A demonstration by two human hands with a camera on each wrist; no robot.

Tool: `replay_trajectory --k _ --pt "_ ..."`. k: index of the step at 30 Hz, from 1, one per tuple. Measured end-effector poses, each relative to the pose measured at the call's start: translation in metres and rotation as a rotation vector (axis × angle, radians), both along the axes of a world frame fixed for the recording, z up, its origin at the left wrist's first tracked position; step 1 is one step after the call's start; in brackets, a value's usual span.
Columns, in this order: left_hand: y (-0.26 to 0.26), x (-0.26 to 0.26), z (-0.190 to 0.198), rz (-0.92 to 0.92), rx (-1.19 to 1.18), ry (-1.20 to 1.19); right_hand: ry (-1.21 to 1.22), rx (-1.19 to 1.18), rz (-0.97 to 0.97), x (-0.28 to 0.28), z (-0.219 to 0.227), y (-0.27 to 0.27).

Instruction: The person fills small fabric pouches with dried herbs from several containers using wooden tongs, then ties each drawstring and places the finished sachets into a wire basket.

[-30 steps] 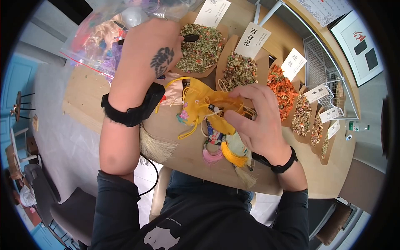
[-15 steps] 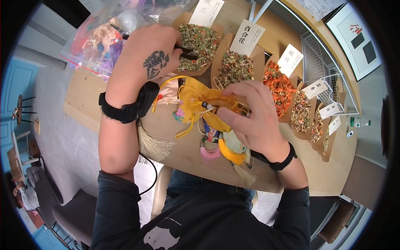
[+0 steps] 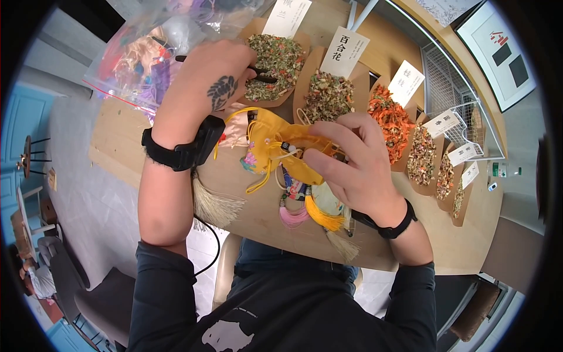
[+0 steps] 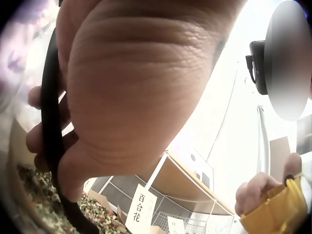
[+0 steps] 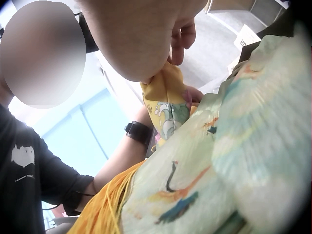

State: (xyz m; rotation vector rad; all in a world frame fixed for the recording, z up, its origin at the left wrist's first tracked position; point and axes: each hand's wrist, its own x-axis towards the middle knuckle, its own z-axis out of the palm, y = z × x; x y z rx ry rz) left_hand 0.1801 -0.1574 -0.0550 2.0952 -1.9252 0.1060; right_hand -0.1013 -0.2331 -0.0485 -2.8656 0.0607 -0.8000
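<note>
My left hand [image 3: 218,73] grips a black spoon [image 3: 264,77], its bowl down in dried green herbs [image 3: 275,53] on a brown paper tray. In the left wrist view the spoon's dark handle [image 4: 50,112] runs along the fingers. My right hand [image 3: 360,170] pinches the rim of a yellow embroidered drawstring pouch [image 3: 272,132], holding its mouth apart. Beads and cords hang at the pouch. Below it lie a pale green sachet [image 5: 170,190] with a yellow tassel [image 3: 324,216], a pink tassel [image 3: 293,217] and a cream tassel [image 3: 343,246]. A peach satin pouch [image 3: 236,132] lies behind the left wrist.
Further trays hold mixed dried flowers [image 3: 328,97], orange-red pieces [image 3: 390,126] and other herbs [image 3: 421,155], each with a white label card. A clear plastic bag [image 3: 141,64] of coloured pouches is at upper left. A white wire rack [image 3: 463,111] stands at the back right.
The spoon has gone from lying over the herbs, bowl visible, to down among them. My right hand stays on the pouch rim; the view has shifted slightly.
</note>
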Motion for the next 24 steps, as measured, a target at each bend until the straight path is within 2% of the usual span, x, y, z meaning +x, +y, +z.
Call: replay_trajectory --k 9,12,18,24 --pt "0.002 0.002 0.005 0.045 0.028 -0.012 -0.003 -0.021 0.003 -0.001 0.0 -0.001" --pt "0.009 0.005 0.012 0.001 -0.054 0.004 -0.006 -0.007 0.005 0.0 0.001 -0.003" --pt "0.009 0.006 0.013 0.008 -0.038 0.024 0.023 0.051 -0.001 0.0 0.003 -0.001" --pt "0.012 -0.003 0.021 0.066 -0.043 -0.018 0.022 0.067 0.006 0.001 0.002 -0.001"
